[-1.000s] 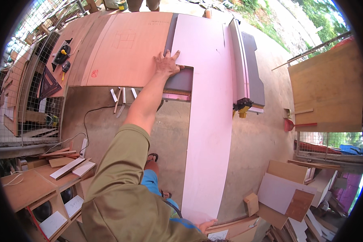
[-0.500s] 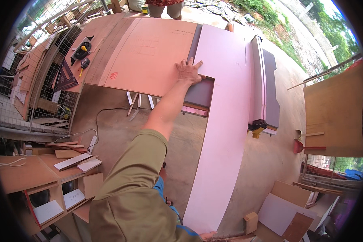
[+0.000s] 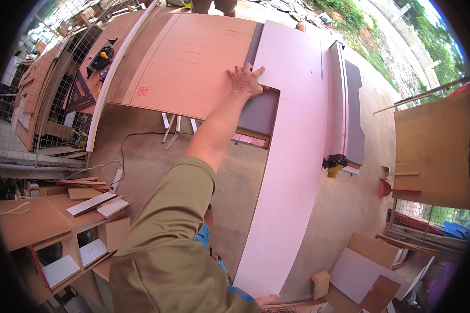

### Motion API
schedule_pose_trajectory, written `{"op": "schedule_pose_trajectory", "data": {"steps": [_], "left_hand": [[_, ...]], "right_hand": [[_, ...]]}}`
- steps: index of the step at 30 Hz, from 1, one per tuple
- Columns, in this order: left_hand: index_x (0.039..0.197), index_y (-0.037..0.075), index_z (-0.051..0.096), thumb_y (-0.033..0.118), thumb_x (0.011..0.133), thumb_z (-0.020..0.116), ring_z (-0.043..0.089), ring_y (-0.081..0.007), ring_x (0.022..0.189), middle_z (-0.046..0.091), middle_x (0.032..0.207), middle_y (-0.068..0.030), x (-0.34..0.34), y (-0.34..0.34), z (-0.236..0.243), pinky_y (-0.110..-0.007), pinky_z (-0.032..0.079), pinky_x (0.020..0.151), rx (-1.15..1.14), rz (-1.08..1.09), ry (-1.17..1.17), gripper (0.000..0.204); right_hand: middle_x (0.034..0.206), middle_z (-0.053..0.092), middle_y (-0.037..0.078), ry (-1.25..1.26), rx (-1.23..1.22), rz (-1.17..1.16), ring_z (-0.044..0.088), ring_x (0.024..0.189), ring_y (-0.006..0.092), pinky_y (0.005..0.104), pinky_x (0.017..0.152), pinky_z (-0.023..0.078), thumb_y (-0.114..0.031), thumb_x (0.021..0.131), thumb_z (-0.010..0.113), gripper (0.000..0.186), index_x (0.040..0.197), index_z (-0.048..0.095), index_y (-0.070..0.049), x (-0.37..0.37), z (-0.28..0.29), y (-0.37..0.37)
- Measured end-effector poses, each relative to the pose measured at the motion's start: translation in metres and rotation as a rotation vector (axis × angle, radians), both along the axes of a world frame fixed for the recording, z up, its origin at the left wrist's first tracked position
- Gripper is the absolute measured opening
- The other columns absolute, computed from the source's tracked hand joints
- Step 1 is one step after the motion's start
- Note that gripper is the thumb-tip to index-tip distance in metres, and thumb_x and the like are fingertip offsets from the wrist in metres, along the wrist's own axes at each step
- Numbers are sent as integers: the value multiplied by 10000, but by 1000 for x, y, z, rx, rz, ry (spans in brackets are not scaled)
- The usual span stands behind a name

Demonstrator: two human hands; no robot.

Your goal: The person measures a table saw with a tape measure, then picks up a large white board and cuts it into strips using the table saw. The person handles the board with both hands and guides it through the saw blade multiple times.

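The left hand [image 3: 245, 83] spreads over the edge of one pink panel [image 3: 293, 141] on one grey table [image 3: 260, 116]; the right hand [image 3: 266, 299], well apart, is at its near end, grip unclear. Concrete floor [image 3: 236, 180]; mesh fence [image 3: 46, 146] left.

grey table top [image 3: 259, 116] that stretched beneath the left hand [image 3: 245, 82], long pale board [image 3: 293, 135] that lay on it mostly right of that hand, wooden surface [image 3: 124, 28] well left, where a black triangular square [image 3: 83, 103] rested
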State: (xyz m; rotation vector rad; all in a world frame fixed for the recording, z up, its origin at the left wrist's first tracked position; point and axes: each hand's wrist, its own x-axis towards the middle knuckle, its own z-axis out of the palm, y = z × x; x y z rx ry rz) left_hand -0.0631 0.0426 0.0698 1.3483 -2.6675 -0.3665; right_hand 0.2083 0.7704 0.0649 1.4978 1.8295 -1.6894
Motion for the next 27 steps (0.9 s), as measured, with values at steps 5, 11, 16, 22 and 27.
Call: {"op": "schedule_pose_trajectory", "data": {"steps": [5,11,16,22,27], "left_hand": [[1507,461,533,721,786,746,390,-387,1410,424,1588,-61,-9,-9,-8,-724,240,1159,-43,-15,13,796],[1521,477,505,725,789,744,356,-405,1451,361,1648,-39,-20,-20,-7,-757,209,1165,-35,11,-26,808],[1531,483,487,734,800,727,322,-417,1481,354,1659,-33,-26,-27,-4,-777,191,1167,-23,16,-36,809],[1543,479,469,730,808,723,326,-417,1477,367,1657,-39,-35,-39,-1,-777,195,1162,17,2,-49,817],[1546,475,465,723,810,728,342,-426,1463,371,1660,-42,-40,-45,-3,-778,190,1161,-21,10,-44,820]], "right_hand": [[1641,400,141,15,-40,-45,422,1431,389,530,1203,350,-816,986,288,963,1581,394,-66,9,-1,-6],[1648,393,137,31,-140,-63,400,1454,392,545,1214,332,-787,1010,244,927,1593,382,-80,4,-10,-6],[1650,384,135,22,-209,-62,392,1461,404,568,1213,334,-780,1013,233,912,1597,376,-93,-4,-5,-18],[1641,390,143,102,-183,-62,396,1455,398,559,1215,334,-779,1013,268,913,1592,376,-81,-14,-4,-35],[1643,387,147,80,-170,-49,397,1452,396,548,1215,335,-789,1003,301,929,1593,373,-74,-15,-12,-32]]}}
